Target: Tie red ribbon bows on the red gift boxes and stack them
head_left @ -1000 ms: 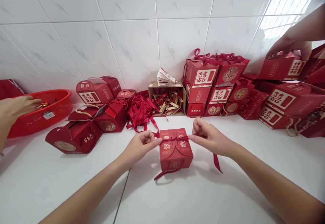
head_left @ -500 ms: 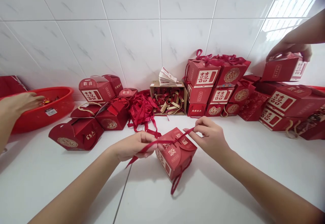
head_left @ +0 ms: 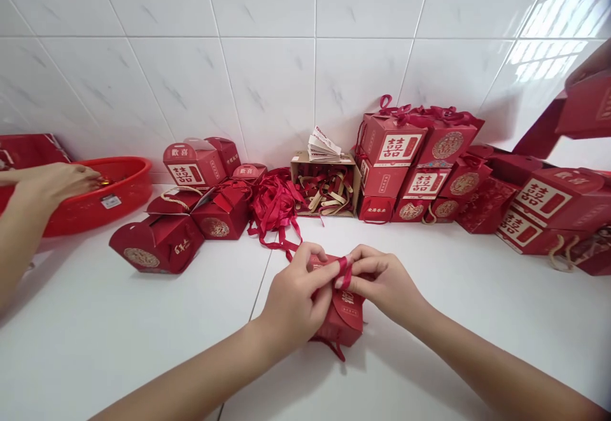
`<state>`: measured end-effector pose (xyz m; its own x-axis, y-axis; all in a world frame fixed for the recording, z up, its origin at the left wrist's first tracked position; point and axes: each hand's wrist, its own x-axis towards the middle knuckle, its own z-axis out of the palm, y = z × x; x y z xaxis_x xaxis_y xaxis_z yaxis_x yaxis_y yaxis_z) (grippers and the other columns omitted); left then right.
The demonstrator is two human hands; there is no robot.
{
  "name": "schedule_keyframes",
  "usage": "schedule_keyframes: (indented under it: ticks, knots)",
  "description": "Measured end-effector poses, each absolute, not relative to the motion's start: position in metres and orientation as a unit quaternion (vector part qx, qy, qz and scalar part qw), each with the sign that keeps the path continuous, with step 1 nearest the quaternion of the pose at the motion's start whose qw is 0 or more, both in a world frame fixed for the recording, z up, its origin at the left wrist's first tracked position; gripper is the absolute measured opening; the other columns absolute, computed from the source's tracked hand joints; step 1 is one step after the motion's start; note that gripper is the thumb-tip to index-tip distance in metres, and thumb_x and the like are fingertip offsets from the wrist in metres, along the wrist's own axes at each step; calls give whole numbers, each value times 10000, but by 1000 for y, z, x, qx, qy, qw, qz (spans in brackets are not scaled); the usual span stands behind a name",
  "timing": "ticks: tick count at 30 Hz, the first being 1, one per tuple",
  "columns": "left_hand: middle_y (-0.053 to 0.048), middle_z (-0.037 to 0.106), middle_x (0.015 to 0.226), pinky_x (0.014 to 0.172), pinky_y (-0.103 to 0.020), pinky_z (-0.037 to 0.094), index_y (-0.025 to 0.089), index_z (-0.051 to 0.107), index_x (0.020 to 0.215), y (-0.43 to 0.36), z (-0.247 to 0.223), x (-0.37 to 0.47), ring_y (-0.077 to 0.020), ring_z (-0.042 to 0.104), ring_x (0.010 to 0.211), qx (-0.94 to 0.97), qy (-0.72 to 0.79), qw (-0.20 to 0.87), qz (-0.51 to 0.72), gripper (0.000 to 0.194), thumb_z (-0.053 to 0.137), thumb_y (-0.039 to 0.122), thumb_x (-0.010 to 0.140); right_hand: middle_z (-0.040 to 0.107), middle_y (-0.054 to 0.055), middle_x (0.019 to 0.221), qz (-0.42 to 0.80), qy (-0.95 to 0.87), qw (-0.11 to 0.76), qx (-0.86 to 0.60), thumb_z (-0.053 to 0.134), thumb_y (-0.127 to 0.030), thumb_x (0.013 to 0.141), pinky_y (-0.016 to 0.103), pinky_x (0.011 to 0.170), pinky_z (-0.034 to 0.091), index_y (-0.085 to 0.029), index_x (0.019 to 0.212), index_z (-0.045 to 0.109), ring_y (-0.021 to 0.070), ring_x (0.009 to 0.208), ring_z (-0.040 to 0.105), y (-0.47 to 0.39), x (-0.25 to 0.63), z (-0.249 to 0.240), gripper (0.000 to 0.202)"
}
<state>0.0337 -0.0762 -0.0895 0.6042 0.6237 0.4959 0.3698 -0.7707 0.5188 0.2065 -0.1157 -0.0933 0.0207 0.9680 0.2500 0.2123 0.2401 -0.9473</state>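
Note:
A small red gift box (head_left: 351, 319) stands on the white table in front of me, partly covered by my hands, with a red cord handle (head_left: 340, 349) hanging at its near side. Over its top, my left hand (head_left: 298, 297) pinches a red ribbon (head_left: 344, 273) between thumb and fingers. The fingers of my right hand (head_left: 384, 281) grip the same ribbon from the other side, so both hands nearly meet. A loop of ribbon shows between the fingertips; the knot itself is hidden.
Behind lie a heap of red ribbon (head_left: 274, 201) and a cardboard box (head_left: 353, 185) of straps. Finished-looking boxes (head_left: 391, 147) are stacked right, others (head_left: 162, 242) stand left. Another person's hand (head_left: 67, 182) reaches over a red basin (head_left: 95, 207); someone holds a box (head_left: 587, 106) far right.
My hands have come together over the gift box, and the ribbon stretched between them is now bunched into a loop. At the right, the other person's box has moved further right.

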Motion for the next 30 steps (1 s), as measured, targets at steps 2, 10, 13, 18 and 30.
schedule_keyframes:
  ticks: [2, 10, 13, 18, 30]
  knots:
    - [-97, 505, 1014, 595, -280, 471, 190, 672, 971, -78, -91, 33, -123, 541, 652, 890, 279, 148, 329, 299, 393, 147, 875, 585, 47, 815, 387, -589, 511, -492, 746, -422, 702, 239, 586, 498, -197, 687, 752, 128, 681, 575, -116, 206, -94, 226]
    - [-113, 492, 1118, 629, -272, 510, 182, 639, 1038, -74, -92, 29, -115, 557, 707, 906, 238, 121, 330, 292, 404, 101, 886, 535, 27, 828, 383, -588, 501, -507, 639, -254, 750, 238, 587, 400, -157, 647, 623, 109, 672, 477, -120, 202, -92, 142]
    - [-117, 466, 1189, 640, -260, 502, 198, 633, 1105, -68, -89, 24, -98, 517, 713, 923, 166, 103, 333, 315, 411, 91, 909, 505, 16, 811, 352, -618, 490, -504, 584, -176, 731, 230, 579, 372, -155, 640, 533, 101, 662, 439, -123, 202, -90, 106]
    - [-101, 465, 1144, 595, -239, 459, 221, 649, 1109, -57, -83, 17, -91, 486, 702, 941, 86, 117, 305, 319, 447, 85, 903, 500, 11, 838, 321, -665, 485, -469, 557, -111, 702, 208, 558, 371, -158, 668, 526, 83, 649, 441, -126, 205, -90, 66]
    - [-71, 541, 939, 763, -241, 492, 130, 716, 864, -52, -77, 23, -129, 585, 830, 905, 115, 295, 284, 147, 583, 76, 831, 492, 9, 904, 343, -715, 416, -445, 556, -61, 662, 200, 602, 413, -155, 647, 522, 79, 705, 472, -123, 211, -88, 101]
